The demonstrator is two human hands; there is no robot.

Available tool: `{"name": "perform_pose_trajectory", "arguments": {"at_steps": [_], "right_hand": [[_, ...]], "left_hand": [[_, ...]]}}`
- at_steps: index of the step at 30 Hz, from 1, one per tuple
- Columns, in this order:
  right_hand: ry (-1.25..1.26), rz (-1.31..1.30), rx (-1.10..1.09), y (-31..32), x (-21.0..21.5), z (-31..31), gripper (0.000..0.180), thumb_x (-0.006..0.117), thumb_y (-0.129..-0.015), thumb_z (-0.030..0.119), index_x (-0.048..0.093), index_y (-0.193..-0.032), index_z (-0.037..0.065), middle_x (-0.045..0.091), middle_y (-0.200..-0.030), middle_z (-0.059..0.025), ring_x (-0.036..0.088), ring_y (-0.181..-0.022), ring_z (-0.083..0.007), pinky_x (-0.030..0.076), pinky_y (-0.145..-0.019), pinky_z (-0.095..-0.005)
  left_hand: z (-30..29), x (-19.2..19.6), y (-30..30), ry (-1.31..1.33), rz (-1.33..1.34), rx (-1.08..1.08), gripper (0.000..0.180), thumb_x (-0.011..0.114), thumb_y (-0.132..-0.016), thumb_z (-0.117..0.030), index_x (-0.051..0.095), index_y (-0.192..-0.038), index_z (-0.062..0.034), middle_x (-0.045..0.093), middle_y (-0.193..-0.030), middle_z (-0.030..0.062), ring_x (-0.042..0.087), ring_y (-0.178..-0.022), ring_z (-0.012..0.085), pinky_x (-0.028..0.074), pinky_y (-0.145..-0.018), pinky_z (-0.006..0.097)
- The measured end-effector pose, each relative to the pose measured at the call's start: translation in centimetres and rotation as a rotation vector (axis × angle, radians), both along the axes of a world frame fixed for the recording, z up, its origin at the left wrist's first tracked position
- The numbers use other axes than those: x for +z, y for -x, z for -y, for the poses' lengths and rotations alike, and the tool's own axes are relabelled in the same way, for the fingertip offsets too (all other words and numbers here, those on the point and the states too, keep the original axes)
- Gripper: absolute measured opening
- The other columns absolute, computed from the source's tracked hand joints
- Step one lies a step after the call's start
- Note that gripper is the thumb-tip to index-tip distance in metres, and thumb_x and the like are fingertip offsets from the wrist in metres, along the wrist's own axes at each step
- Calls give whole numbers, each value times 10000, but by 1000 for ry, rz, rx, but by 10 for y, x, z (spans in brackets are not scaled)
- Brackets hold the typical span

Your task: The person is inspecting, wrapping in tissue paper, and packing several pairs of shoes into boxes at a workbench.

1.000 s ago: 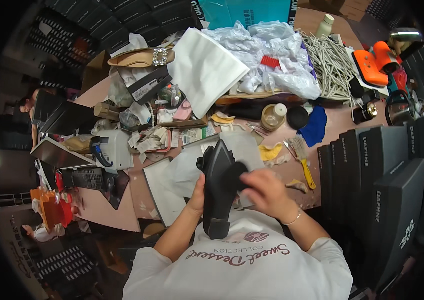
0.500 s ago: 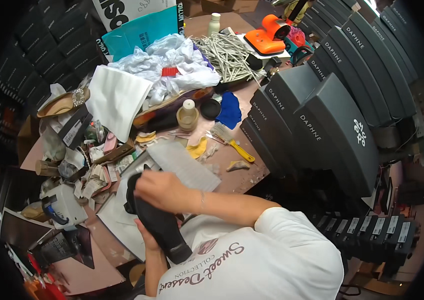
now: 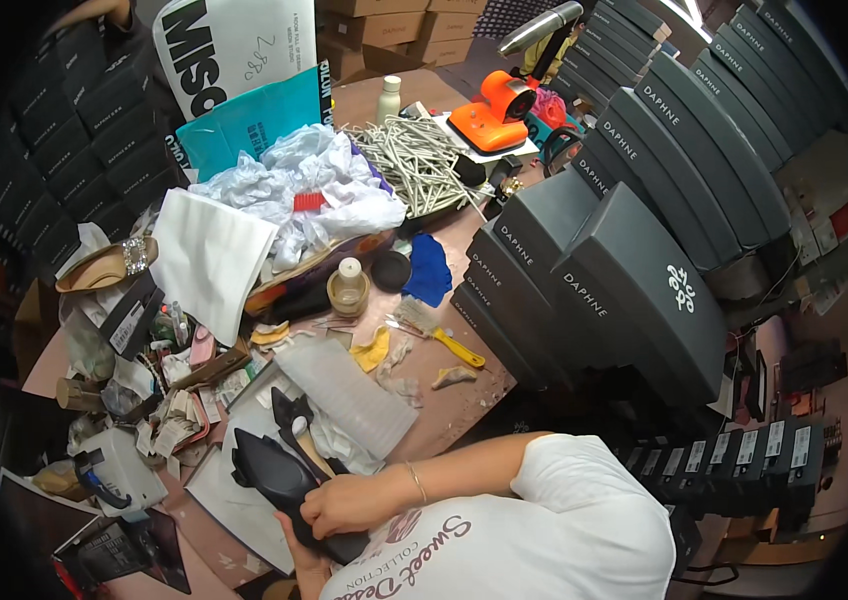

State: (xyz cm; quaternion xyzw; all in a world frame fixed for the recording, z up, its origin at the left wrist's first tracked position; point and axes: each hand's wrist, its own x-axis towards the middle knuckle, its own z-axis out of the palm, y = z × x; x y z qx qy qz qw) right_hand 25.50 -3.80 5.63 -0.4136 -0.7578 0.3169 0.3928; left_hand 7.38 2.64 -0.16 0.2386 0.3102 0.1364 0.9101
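Note:
A black shoe lies slanted in front of my body, its toe pointing up and left. My left hand grips it from below; part of that hand is hidden under the shoe. Bent and pressed together, the fingers of my right hand hold the shoe's rear part, and what the fingertips touch is hidden. Just beyond lies another black shoe with a beige inside, partly covered by the first. A translucent foam sheet is beside it, and an open box lid lies beneath.
A yellow-handled brush, a bottle and a blue cloth lie farther off. Dark shoeboxes are stacked on the right. Crumpled white tissue and bundled pale sticks fill the back. Clutter covers the left side.
My right hand has slid from the shoe's toe end down to its rear part. The shoe has turned, showing more of its upper, and the other shoe is now more visible. The view has shifted.

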Motion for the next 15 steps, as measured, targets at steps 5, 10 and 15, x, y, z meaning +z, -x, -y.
{"name": "perform_pose_trajectory", "arguments": {"at_steps": [5, 10, 15], "right_hand": [[148, -41, 65, -15, 4, -4, 120, 630, -750, 117, 644, -849, 50, 551, -825, -90, 564, -839, -280, 447, -676, -374], [-212, 138, -503, -19, -23, -45, 267, 631, -705, 105, 644, -971, 94, 583, -867, -87, 564, -787, -284, 458, -650, -380], [-211, 133, -249, -7, -17, -2, 174, 636, -730, 57, 683, -892, 101, 591, -832, -90, 575, -737, -257, 468, -606, -362]], "left_hand": [[14, -14, 5, 96, -4, 58, 734, 379, -890, -643, 443, -1298, -37, 539, -1208, 133, 556, -1066, 262, 470, -888, 401], [19, -1, 9, 254, 63, 36, 822, 256, -869, -719, 431, -1294, -37, 598, -1091, 133, 640, -800, 238, 548, -685, 358], [15, 20, 3, 23, -80, 77, 800, 212, -894, -693, 497, -1195, -9, 588, -1055, 136, 638, -803, 217, 537, -701, 322]]}}
